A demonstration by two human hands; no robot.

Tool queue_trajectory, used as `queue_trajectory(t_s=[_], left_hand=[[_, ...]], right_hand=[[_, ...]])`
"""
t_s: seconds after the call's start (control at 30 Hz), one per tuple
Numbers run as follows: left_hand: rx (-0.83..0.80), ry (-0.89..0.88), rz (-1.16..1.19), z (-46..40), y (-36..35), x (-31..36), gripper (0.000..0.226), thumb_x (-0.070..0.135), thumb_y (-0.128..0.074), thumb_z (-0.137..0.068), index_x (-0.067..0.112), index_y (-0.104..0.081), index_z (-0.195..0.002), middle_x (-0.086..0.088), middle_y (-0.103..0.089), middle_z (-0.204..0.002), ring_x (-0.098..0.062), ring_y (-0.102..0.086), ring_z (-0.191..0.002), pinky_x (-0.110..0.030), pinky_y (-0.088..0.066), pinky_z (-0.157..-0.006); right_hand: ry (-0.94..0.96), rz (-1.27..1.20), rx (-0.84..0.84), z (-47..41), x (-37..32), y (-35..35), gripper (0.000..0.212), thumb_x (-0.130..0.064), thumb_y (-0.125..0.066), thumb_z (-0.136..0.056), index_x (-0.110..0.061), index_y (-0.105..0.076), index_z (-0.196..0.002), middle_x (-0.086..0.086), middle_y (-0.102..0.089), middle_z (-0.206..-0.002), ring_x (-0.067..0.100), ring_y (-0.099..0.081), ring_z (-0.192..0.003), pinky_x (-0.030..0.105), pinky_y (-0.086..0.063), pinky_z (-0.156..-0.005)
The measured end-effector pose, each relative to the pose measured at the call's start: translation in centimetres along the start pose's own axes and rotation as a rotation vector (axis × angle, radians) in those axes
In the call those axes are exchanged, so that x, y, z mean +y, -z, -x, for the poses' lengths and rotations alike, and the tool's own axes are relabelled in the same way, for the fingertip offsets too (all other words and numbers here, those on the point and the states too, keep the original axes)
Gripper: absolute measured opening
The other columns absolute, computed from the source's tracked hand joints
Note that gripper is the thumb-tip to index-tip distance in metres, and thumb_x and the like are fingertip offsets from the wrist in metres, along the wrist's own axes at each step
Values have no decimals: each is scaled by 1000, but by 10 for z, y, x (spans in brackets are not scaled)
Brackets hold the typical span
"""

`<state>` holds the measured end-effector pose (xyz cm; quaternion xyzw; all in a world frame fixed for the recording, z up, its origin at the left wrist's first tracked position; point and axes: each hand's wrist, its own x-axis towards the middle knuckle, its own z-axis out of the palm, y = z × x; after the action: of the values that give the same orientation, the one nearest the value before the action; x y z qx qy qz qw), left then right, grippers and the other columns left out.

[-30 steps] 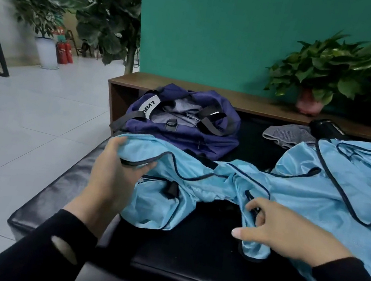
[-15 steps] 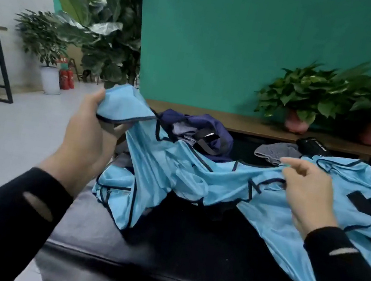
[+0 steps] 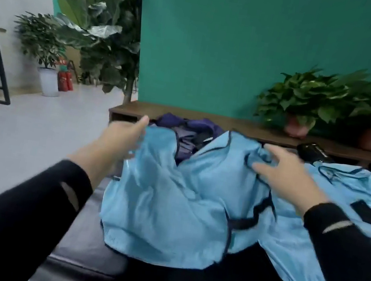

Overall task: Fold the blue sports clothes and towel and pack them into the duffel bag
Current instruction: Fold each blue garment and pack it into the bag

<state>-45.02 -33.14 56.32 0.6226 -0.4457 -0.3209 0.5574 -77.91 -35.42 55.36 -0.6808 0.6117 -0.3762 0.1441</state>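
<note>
From the head view we see both arms in black sleeves reaching far over the black bench (image 3: pixel 92 259). The left hand (image 3: pixel 120 137) pinches the left edge of the light blue garment (image 3: pixel 169 205); the right hand (image 3: pixel 288 176), fingers spread and curled, grips its bunched right edge. The purple duffel bag (image 3: pixel 188 128) sits just beyond, partly hidden by the cloth.

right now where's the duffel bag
The purple duffel bag sits centre of the head view, behind the lifted blue garment, below the wooden shelf.
</note>
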Motion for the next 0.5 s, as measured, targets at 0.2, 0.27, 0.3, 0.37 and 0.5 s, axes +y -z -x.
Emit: queue_trajectory(t_s=[0.2,0.27,0.3,0.37,0.5], left_hand=[[193,-120,-378,27,-14,-114,28,42,-65,-93,20,-67,-108,-1,-72,-105,-27,-66,-105,-35,-46,-81],[84,-52,-626,22,-14,-125,55,45,-68,-91,23,-53,-139,-1,-62,-132,-27,-57,-124,-37,-43,-94],[60,-24,-673,19,-12,-127,65,48,-68,-90,21,-46,-146,-3,-58,-141,-27,-53,-130,-39,-41,-100],[62,-8,-686,7,-6,-132,63,51,-68,-89,19,-54,-141,-4,-62,-137,-27,-56,-126,-39,-44,-101],[26,-127,-823,1,-7,-140,28,48,-63,-92,24,-74,-84,3,-72,-86,-27,-65,-94,-40,-50,-86]], right_hand=[[15,32,-258,66,26,-89,51,-58,-71,-84,-31,-65,-127,-15,-62,-127,6,-59,-112,29,-47,-97],[36,162,-379,69,29,-99,64,-67,-67,-82,-36,-56,-138,-18,-59,-130,8,-56,-120,35,-43,-107],[41,216,-414,68,28,-101,59,-65,-66,-85,-40,-54,-137,-19,-60,-122,7,-57,-114,37,-41,-108],[66,272,-375,64,26,-101,21,-50,-65,-94,-45,-60,-114,-15,-62,-94,3,-57,-91,34,-42,-99],[82,247,-253,58,34,-103,20,-32,-58,-100,-34,-61,-80,-13,-62,-72,8,-58,-73,35,-47,-82]])
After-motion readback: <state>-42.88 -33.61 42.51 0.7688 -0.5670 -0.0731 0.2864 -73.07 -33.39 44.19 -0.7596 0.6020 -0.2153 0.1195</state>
